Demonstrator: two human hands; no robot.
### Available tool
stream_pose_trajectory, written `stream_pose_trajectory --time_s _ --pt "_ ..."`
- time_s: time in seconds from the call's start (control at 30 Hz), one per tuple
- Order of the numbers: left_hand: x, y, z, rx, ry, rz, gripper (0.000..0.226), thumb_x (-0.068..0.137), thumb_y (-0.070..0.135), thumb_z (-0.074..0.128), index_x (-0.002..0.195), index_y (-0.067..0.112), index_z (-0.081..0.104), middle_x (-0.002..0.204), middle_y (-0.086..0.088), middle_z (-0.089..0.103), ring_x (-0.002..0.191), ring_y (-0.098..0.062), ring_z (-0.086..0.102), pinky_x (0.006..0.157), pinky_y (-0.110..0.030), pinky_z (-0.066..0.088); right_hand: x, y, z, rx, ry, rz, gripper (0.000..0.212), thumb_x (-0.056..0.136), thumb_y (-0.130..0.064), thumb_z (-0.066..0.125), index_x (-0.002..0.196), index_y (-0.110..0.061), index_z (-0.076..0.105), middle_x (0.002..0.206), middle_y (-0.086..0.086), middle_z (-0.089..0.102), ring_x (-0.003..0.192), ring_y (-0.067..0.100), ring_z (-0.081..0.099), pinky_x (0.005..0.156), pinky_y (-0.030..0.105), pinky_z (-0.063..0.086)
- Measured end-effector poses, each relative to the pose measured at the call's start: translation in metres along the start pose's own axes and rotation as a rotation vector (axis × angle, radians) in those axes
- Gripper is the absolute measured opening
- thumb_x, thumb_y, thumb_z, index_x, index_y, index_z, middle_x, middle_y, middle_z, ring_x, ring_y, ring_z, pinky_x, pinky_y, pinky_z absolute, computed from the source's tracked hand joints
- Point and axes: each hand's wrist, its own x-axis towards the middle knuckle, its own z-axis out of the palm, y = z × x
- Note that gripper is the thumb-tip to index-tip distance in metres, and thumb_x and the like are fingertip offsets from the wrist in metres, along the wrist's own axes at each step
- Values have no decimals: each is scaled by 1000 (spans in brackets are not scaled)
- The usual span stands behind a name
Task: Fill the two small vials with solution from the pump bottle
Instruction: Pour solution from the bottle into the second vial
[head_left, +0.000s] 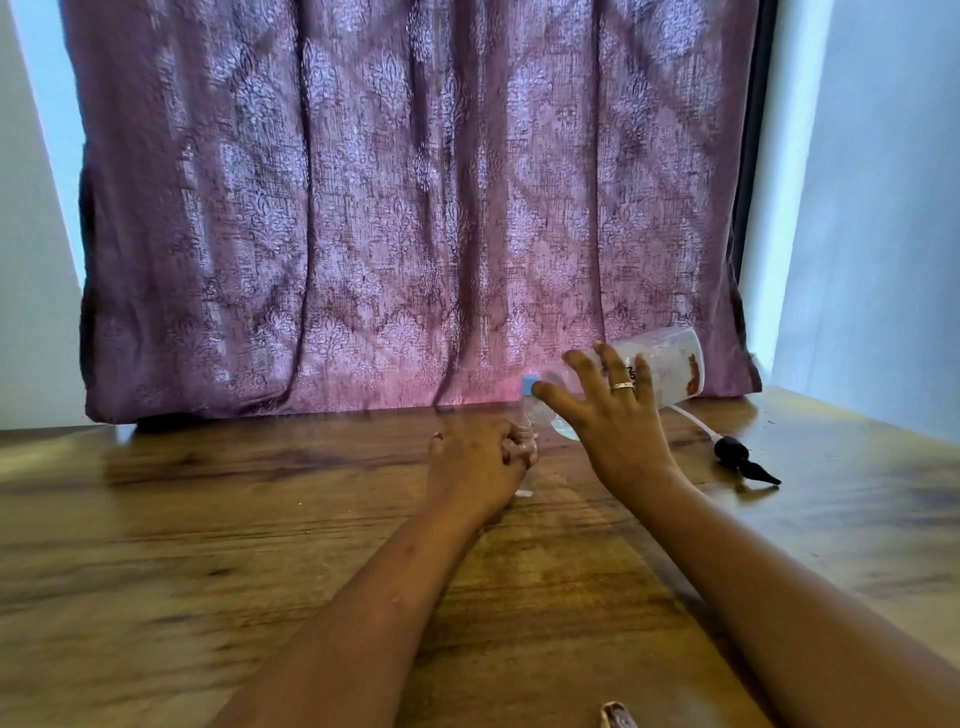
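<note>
My right hand (618, 415) holds the clear pump bottle (675, 364) tipped on its side above the table, base up to the right and neck pointing down to the left. The bottle's black pump head (737, 454), with its white tube, lies apart on the table to the right. My left hand (478, 467) grips a small clear vial (527, 418) standing on the wooden table (260, 519), right under the bottle's neck. A small blue piece (531, 385) shows by the neck; I cannot tell what it is. A second vial is not visible.
A purple patterned curtain (363, 208) hangs along the table's far edge, close behind the bottle. Pale walls stand on both sides. A small pinkish object (618, 717) peeks in at the bottom edge.
</note>
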Motion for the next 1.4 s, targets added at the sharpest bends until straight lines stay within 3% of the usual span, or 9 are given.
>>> stream_pose_trajectory --time_s 0.83,1.07,1.4 --pt "0 1 -1 22 1 9 29 87 46 56 109 28 59 106 5 68 107 -20 56 96 -39 31 0 0 0 5 4 18 91 42 0 83 120 -34 52 132 14 51 123 44 44 96 66 35" --pt "3 -4 4 29 -7 6 26 86 47 57 107 31 58 105 5 69 109 -21 56 95 -41 32 0 0 2 -23 1 4 95 41 -1 82 123 -35 46 134 10 36 124 43 42 97 65 35" --pt "2 -3 2 21 -17 4 28 87 47 56 109 30 58 106 5 69 109 -21 56 97 -41 32 0 0 3 -34 -5 9 98 38 -3 85 122 -35 47 133 12 47 123 43 45 96 65 37"
